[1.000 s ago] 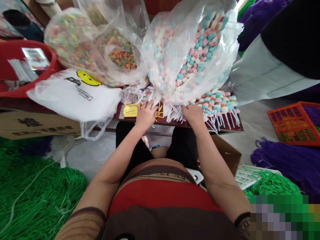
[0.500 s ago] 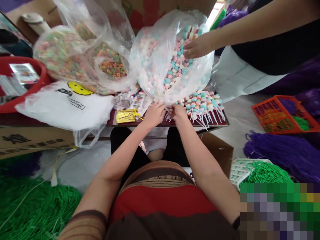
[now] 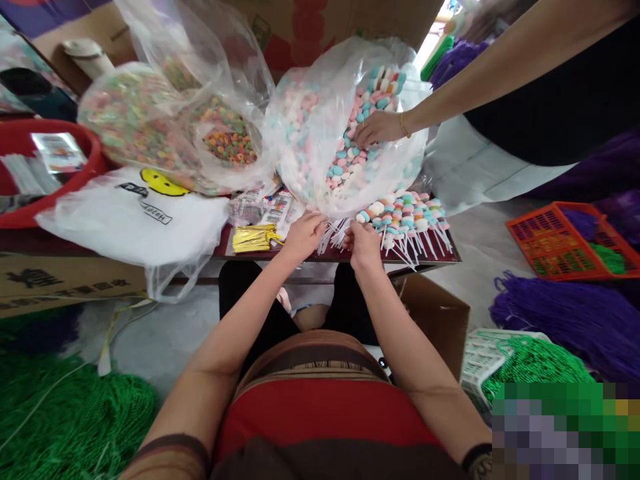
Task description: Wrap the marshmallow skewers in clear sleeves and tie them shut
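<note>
My left hand (image 3: 306,235) rests at the table's front edge, fingers bent and drawn together beside a bunch of white sticks (image 3: 338,235). Whatever its fingertips hold is hidden. Right of the sticks, my right hand (image 3: 365,245) is closed in a pinch, with something too small to make out between thumb and fingers. Skewers of pink, white and blue marshmallows (image 3: 413,217) lie just beyond it, their sticks pointing toward me. Behind both hands stands a large clear bag of loose marshmallows (image 3: 345,163). A co-worker's hand (image 3: 377,128) reaches into this bag.
Yellow twist ties (image 3: 254,239) and printed packets (image 3: 275,208) lie left of my hands. Farther left are a white plastic bag (image 3: 135,213), a bag of ring-shaped candy (image 3: 135,120) and a red basin (image 3: 93,143). An orange crate (image 3: 550,243) stands on the floor at right.
My right hand has shifted slightly right and toward me, away from my left hand, uncovering more white sticks. The co-worker's hand has moved left and down in the marshmallow bag. The view has tilted slightly.
</note>
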Demonstrator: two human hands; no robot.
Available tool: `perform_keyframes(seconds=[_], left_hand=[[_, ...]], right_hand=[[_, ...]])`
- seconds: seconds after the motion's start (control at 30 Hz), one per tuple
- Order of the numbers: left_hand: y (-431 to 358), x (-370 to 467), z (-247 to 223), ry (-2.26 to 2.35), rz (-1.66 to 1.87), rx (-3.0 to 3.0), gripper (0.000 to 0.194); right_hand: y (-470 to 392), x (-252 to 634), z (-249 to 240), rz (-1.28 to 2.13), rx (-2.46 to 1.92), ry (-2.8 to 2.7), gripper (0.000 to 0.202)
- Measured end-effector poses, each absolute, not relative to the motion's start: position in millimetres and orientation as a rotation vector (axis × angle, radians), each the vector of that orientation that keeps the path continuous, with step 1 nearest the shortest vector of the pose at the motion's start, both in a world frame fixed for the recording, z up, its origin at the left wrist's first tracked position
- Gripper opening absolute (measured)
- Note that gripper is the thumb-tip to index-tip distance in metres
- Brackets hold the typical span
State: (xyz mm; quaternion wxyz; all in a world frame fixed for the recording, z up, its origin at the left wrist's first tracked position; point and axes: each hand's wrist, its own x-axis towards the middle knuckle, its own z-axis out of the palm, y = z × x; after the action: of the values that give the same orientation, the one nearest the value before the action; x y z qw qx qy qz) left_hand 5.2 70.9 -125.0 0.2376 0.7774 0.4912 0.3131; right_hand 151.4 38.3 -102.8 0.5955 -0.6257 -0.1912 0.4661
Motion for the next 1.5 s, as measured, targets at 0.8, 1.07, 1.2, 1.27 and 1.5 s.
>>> perform_keyframes(seconds=[0.8,1.07,1.2,1.27,1.5], left_hand=[[21,-11,-65,0.704,1.391,1.049,0.039],[3,14,-72,0.770,1.628,0.791,0.044],[1,13,-70,0.780,1.669,0.778,0.048],[2,12,-65,0.739,1.707,0.736,0.047],[4,15,-41,0.884,1.633,0.430,0.020]], right_hand=[[-57,136,-96,1.264,-1.198,-1.055,0.028],[-69,113,-96,1.220,-1.221,-1.052,0.029],[-71,114,-94,1.114,-1.306,-1.161,0.030],[-72,115,-93,1.051,-1.344,-1.226,0.031],[-76,110,-95,0.937,-1.409,-1.330,0.032]])
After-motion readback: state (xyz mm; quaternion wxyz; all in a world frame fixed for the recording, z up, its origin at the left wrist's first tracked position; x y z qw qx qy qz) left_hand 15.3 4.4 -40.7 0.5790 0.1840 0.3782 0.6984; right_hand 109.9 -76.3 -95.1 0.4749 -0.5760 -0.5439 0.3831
